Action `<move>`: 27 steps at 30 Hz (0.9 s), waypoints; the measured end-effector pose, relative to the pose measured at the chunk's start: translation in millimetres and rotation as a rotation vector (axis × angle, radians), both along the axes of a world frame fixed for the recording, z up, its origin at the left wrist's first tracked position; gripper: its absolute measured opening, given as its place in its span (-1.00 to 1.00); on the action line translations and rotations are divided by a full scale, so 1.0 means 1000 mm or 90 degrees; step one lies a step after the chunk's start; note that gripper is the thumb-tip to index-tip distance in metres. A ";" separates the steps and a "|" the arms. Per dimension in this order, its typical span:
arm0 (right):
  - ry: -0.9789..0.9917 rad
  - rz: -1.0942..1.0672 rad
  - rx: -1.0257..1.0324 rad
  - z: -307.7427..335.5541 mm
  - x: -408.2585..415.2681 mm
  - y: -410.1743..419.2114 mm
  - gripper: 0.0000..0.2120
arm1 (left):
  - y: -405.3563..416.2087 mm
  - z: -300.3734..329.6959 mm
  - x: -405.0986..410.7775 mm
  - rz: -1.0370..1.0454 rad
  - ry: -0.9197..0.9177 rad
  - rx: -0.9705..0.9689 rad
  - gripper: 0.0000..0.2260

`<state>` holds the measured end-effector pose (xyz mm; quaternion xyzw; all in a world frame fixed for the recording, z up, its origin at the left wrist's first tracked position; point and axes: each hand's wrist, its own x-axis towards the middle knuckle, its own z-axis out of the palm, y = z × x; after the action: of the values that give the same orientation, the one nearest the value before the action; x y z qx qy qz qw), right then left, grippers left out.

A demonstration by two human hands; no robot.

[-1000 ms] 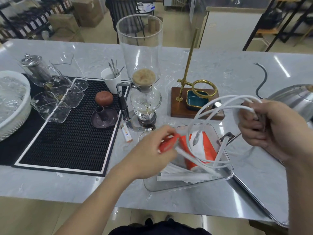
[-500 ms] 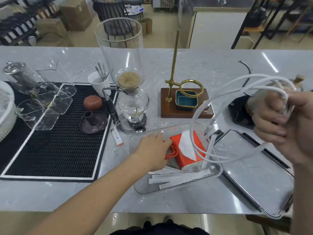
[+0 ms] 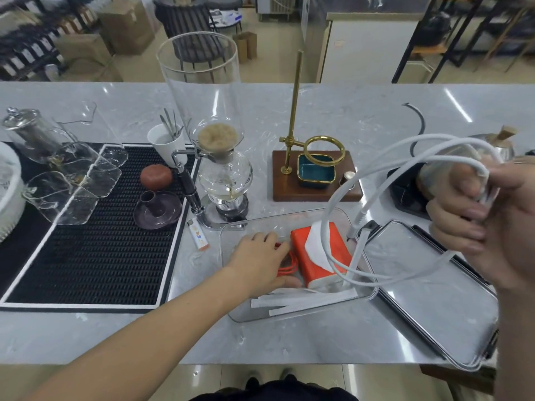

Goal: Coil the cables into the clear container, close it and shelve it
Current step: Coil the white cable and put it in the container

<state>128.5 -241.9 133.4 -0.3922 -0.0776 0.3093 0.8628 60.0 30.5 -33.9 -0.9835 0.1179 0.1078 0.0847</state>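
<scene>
Right hand fingers clench the looped white cable above the clear container; left hand, fingers relaxed, presses the orange cable inside. Lid lies beside; siphon brewer stands behind on the desk.

On the tabletop the container lies in front of the siphon and the stand. The lid lies just right of it, the mat at left.

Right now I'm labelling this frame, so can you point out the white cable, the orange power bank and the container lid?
white cable [image 3: 333, 204], head view, on the left side of the loop.
orange power bank [image 3: 314, 257], head view, on its top face.
container lid [image 3: 428, 296], head view, on its clear middle panel.
</scene>
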 end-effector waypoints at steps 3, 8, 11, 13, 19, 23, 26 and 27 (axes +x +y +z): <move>-0.029 0.014 0.009 0.001 -0.010 0.011 -0.80 | -0.003 -0.006 0.001 0.002 -0.047 0.014 -0.23; -0.171 -0.081 -0.199 0.008 -0.028 0.026 -0.80 | -0.004 -0.018 0.006 -0.022 -0.083 0.086 -0.19; -0.157 -0.094 -0.207 0.008 -0.030 0.033 -0.84 | -0.004 -0.018 0.006 -0.023 -0.043 0.100 -0.13; -0.147 -0.095 -0.220 0.008 -0.032 0.034 -0.88 | -0.003 -0.016 0.006 -0.028 -0.032 0.090 -0.11; -0.138 -0.093 -0.242 0.011 -0.032 0.040 -0.88 | 0.004 0.018 0.003 0.095 -0.117 -0.464 -0.52; -0.111 -0.064 -0.242 0.011 -0.030 0.046 -0.85 | -0.006 0.071 -0.012 0.264 0.030 -1.098 -0.54; -0.082 -0.029 -0.229 0.009 -0.027 0.053 -0.82 | -0.014 0.097 -0.021 0.228 0.119 -1.230 -0.52; -0.073 -0.019 -0.224 0.008 -0.026 0.055 -0.81 | -0.015 0.101 -0.023 0.222 0.117 -1.248 -0.57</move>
<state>102.9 -187.1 141.7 -0.5555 -0.0653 0.2822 0.7794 36.7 15.5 67.0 -0.6105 0.0145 0.0494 -0.7904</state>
